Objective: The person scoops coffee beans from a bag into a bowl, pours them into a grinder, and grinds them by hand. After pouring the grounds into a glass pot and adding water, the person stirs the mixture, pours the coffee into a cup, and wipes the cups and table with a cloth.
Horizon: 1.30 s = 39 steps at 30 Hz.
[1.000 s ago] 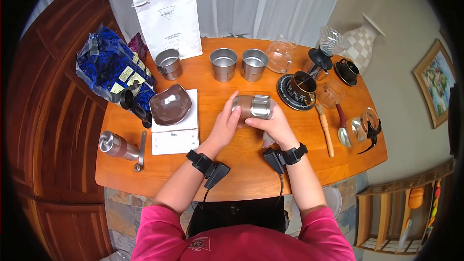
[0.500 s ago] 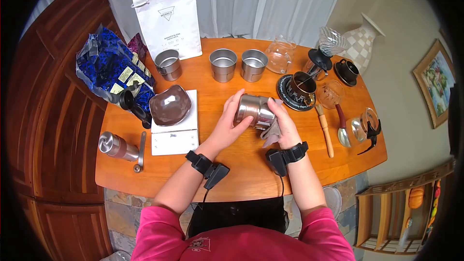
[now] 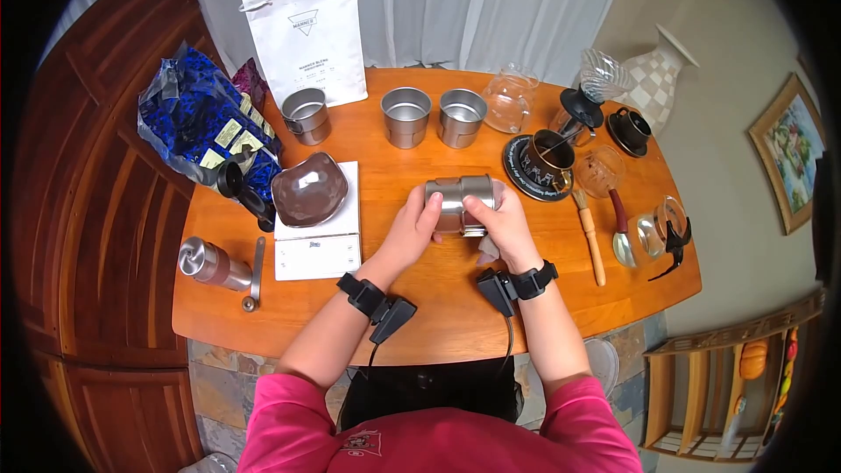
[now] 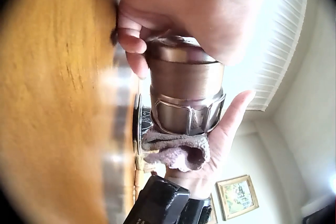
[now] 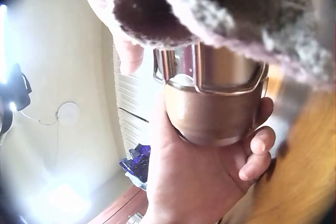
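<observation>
Over the middle of the table, both hands hold a steel cup (image 3: 462,195) with folding wire handles, lying on its side. My left hand (image 3: 408,229) grips its base end, fingers curled round the wall, as the right wrist view shows. At the rim end, my right hand (image 3: 511,226) holds a greyish-pink cloth (image 4: 181,150) against the cup, the thumb laid along the metal. Part of the cloth bunches over the rim and hides the cup's mouth in both wrist views.
Behind stand several matching cups (image 3: 406,114) and a white coffee bag (image 3: 307,35). On the left are a scale (image 3: 317,258) with a brown dish (image 3: 309,190), and a hand grinder (image 3: 215,264). A black cup (image 3: 550,153) on a saucer, a brush (image 3: 590,241) and glassware (image 3: 646,235) lie right.
The cup has turned in the hands, tilting one way and then levelling out. The right hand opened a little, showing more cloth, then came back round the rim with its thumb on the metal.
</observation>
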{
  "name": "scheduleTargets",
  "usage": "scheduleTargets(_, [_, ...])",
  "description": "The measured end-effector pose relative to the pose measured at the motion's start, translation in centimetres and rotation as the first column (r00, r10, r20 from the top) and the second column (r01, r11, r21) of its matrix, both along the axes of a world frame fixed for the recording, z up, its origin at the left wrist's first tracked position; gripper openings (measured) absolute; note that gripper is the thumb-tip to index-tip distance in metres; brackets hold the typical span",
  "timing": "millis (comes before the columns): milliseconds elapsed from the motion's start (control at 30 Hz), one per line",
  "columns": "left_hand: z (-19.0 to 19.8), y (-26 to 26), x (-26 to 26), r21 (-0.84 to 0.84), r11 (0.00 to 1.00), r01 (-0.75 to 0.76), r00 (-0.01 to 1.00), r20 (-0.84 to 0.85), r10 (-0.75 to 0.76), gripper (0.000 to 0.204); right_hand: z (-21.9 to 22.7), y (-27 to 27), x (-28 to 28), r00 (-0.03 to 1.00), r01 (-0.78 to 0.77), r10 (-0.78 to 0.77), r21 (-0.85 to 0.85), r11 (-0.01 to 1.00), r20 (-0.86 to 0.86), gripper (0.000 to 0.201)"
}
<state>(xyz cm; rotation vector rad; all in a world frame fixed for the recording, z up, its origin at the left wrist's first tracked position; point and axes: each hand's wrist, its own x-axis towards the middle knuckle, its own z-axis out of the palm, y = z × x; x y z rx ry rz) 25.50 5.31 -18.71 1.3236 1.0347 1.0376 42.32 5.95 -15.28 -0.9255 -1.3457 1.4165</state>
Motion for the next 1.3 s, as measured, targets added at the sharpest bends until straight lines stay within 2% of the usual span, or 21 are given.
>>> scheduleTargets(100, [-0.2, 0.1, 0.2, -0.014, 1.000, 0.000, 0.999, 0.034, 0.000, 0.052, 0.0, 0.1, 0.2, 0.999, 0.042, -0.042, -0.027, 0.999, -0.025, 0.034])
scheduleTargets(200, [-0.7, 0.4, 0.5, 0.357, 0.934, -0.029, 1.000, 0.016, 0.025, 0.053, -0.1, 0.2, 0.5, 0.994, -0.002, -0.012, -0.128, 0.992, -0.107, 0.039])
scheduleTargets(300, [0.4, 0.0, 0.5, 0.248, 0.965, 0.085, 0.972, 0.194, -0.135, 0.057, 0.2, 0.0, 0.9, 0.982, -0.128, 0.103, -0.159, 0.979, -0.158, 0.046])
scheduleTargets(400, [1.1, 0.0, -0.1, 0.204, 0.967, 0.155, 0.948, 0.244, -0.203, 0.059, 0.6, -0.3, 0.7, 0.970, -0.215, 0.197, -0.131, 0.968, -0.140, 0.050])
scheduleTargets(500, [0.3, 0.1, -0.2, 0.168, 0.974, 0.153, 0.935, 0.294, -0.198, 0.058, 0.9, -0.5, 0.4, 0.963, -0.246, 0.228, -0.127, 0.961, -0.141, 0.051])
scheduleTargets(600, [-0.5, 0.3, 0.2, 0.129, 0.989, 0.067, 0.976, 0.198, -0.092, 0.057, 1.1, -0.5, 0.0, 0.956, -0.254, 0.226, -0.149, 0.956, -0.185, 0.048])
scheduleTargets(667, [-0.2, 0.2, 0.0, -0.050, 0.998, 0.028, 0.995, 0.097, -0.023, 0.055, 0.9, -0.4, 0.1, 0.963, -0.241, 0.217, -0.148, 0.959, -0.157, 0.045])
scheduleTargets(700, [0.0, 0.1, -0.1, -0.137, 0.991, 0.000, 0.999, 0.041, 0.006, 0.054, 0.7, -0.3, 0.1, 0.969, -0.214, 0.190, -0.153, 0.965, -0.158, 0.043])
scheduleTargets(800, [-0.7, 0.2, 0.2, 0.061, 0.995, -0.084, 0.993, -0.072, 0.089, 0.050, 0.2, -0.1, 0.2, 0.982, -0.121, 0.093, -0.165, 0.979, -0.166, 0.038])
scheduleTargets(900, [-0.9, 0.3, 0.5, 0.115, 0.990, -0.084, 0.994, 0.082, 0.075, 0.052, -0.2, 0.0, 0.1, 0.975, -0.030, -0.015, -0.199, 0.980, -0.223, 0.035])
scheduleTargets(1000, [-0.1, 0.2, 0.5, 0.362, 0.931, -0.051, 0.999, 0.009, 0.052, 0.059, -0.3, 0.3, 0.5, 0.930, 0.005, -0.122, -0.322, 0.947, -0.347, 0.038])
scheduleTargets(1067, [-0.3, 0.4, 0.2, 0.336, 0.941, 0.036, 0.995, 0.075, -0.065, 0.065, -0.3, 0.5, 0.8, 0.887, 0.029, -0.226, -0.441, 0.897, -0.402, 0.042])
scheduleTargets(1100, [-0.2, 0.4, 0.1, 0.326, 0.942, 0.080, 0.986, 0.109, -0.122, 0.067, -0.4, 0.6, 1.0, 0.887, 0.003, -0.225, -0.481, 0.877, -0.404, 0.045])
scheduleTargets(1200, [0.3, 0.0, 0.2, 0.317, 0.944, 0.089, 0.969, 0.190, -0.155, 0.064, 0.2, 0.1, 1.3, 0.929, -0.029, -0.114, -0.375, 0.926, -0.353, 0.046])
scheduleTargets(1300, [-0.2, 0.3, 0.0, 0.196, 0.978, 0.069, 0.966, 0.233, -0.115, 0.059, 0.3, -0.3, 0.5, 0.935, -0.223, 0.157, -0.182, 0.958, -0.319, 0.048])
